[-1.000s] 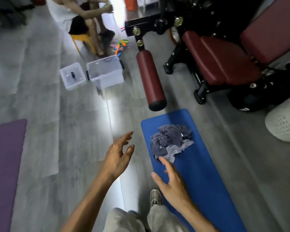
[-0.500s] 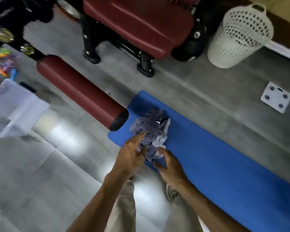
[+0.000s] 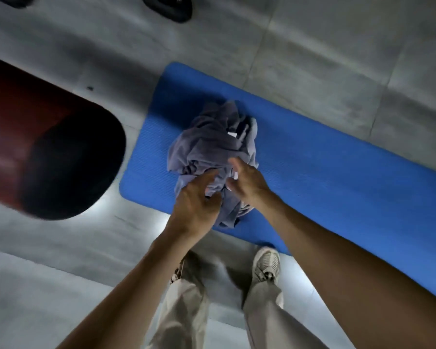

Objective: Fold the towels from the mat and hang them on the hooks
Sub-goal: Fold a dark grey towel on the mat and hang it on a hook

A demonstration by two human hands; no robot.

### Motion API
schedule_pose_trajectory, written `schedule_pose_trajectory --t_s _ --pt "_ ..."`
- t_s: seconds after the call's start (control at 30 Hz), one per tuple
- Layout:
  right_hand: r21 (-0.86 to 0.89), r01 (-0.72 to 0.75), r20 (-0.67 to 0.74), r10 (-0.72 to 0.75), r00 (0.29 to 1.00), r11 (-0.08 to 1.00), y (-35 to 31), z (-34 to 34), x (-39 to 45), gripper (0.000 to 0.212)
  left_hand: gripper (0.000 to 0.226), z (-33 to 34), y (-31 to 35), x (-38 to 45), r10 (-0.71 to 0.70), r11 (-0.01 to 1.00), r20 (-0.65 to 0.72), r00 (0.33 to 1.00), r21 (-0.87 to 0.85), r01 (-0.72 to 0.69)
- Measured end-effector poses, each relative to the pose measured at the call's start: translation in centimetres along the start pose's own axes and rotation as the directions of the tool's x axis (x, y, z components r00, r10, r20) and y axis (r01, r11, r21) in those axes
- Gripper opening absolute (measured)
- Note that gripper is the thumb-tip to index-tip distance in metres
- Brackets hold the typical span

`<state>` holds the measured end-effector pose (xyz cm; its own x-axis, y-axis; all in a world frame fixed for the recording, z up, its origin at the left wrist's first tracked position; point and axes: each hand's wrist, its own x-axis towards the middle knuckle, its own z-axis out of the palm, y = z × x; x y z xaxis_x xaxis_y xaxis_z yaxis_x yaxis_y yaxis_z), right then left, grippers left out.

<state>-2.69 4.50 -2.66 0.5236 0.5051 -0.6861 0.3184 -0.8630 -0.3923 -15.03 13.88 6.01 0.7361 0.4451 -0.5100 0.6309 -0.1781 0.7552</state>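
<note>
Head-worn camera looks steeply down, close over the mat.

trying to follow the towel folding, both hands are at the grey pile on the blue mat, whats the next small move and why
Probably lift one towel clear. Both the left hand and right hand are at the crumpled grey towel pile, which sits bunched on the blue mat, nothing unfolded yet.

Nothing readable here, honestly. There's a small white tag poking out of the crumpled grey towels, and another white scrap near the right hand, but both are too blurry to show any letters. No brand, number or sign shows on the blue mat either.
</note>
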Motion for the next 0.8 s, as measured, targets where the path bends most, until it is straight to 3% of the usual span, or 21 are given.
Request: schedule_pose_trajectory --t_s 0.17,0.27,0.37,0.47,0.53,0.6,0.7,0.8 --pt "-0.358 0.028 0.118 0.015 0.993 0.933 4.0 3.9 7.6 0.042 0.036 4.4 -5.2 4.6 0.018 0.998 -0.034 0.999 -0.059 -0.02" --pt "-0.391 0.052 0.199 0.029 0.98 0.919 5.3 5.6 10.0 0.045 0.038 5.4 -7.1 5.5 0.016 0.999 -0.021 1.0 -0.036 -0.017" --pt "-0.175 0.065 0.073 -0.053 0.996 0.982 6.2 5.4 9.3 0.045 0.039 5.4 -7.5 5.3 0.011 0.999 -0.022 1.0 -0.039 -0.011" --pt "0.253 0.097 0.004 -0.102 0.995 0.963 5.4 3.4 5.4 0.047 0.039 4.7 -6.5 3.9 -0.031 0.999 -0.037 0.999 -0.035 0.03" --pt "0.621 0.026 0.059 -0.079 0.995 0.783 3.8 0.1 0.8 0.047 0.04 4.0 -4.4 2.3 -0.014 0.998 -0.027 1.0 -0.055 0.013" --pt "0.826 -0.041 0.123 -0.11 0.986 0.563 2.0 -3.0 -4.2 0.043 0.036 3.1 -2.3 0.5 0.03 0.999 -0.034 0.999 -0.043 -0.031" --pt "0.925 -0.04 0.116 -0.182 0.976 0.379 -0.1 -7.8 -11.4 0.039 0.049 1.7 1.6 -2.1 0.061 0.997 -0.108 0.992 -0.043 -0.066" --pt "0.973 -0.016 0.065 -0.208 0.976 0.231 -2.0 -13.0 -19.0 0.036 0.083 0.1 7.2 -6.0 0.034 0.994 -0.187 0.982 -0.095 -0.053"
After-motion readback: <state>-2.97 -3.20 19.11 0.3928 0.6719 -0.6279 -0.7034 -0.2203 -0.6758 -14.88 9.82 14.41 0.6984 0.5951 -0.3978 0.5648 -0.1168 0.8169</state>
